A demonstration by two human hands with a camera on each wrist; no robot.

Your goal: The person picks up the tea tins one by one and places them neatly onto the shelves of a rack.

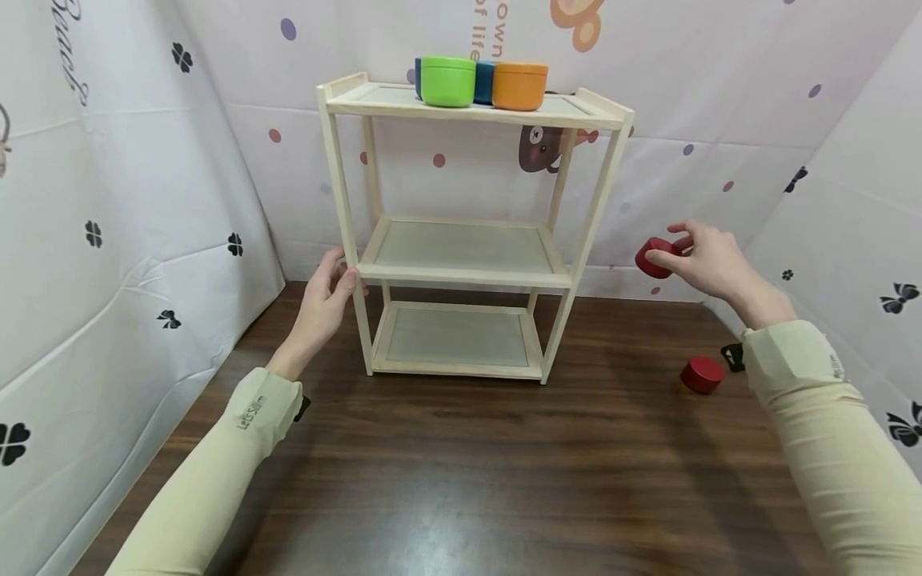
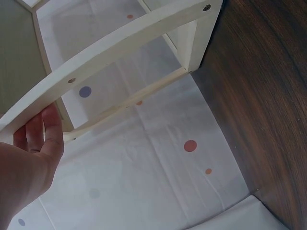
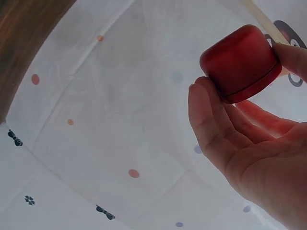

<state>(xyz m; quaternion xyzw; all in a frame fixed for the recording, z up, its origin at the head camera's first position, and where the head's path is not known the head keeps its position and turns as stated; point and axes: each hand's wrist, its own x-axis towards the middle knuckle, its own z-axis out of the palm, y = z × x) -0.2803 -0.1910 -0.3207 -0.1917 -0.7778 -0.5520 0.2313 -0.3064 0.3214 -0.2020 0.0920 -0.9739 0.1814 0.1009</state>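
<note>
My right hand [image 1: 709,260] pinches a small red round tin [image 3: 242,62] between thumb and fingers, raised above the table to the right of the shelf. A second red tin [image 1: 702,374] stands on the table below that hand. With the thumb in front and the fingers behind, my left hand [image 1: 326,300] holds the left front post of a cream wooden three-tier shelf rack [image 1: 464,278]. In the left wrist view the fingers [image 2: 52,129] curl round the post. On the top tier stand a green bowl [image 1: 448,82], an orange bowl [image 1: 519,86] and dark blue ones partly hidden behind them.
The rack's middle tier [image 1: 461,245] and bottom tier [image 1: 457,336] have grey-green panels. Under it is a dark brown wooden table [image 1: 432,472]. White patterned cloth [image 1: 144,200] hangs at the back and both sides. A small black object [image 1: 733,357] shows by the right sleeve.
</note>
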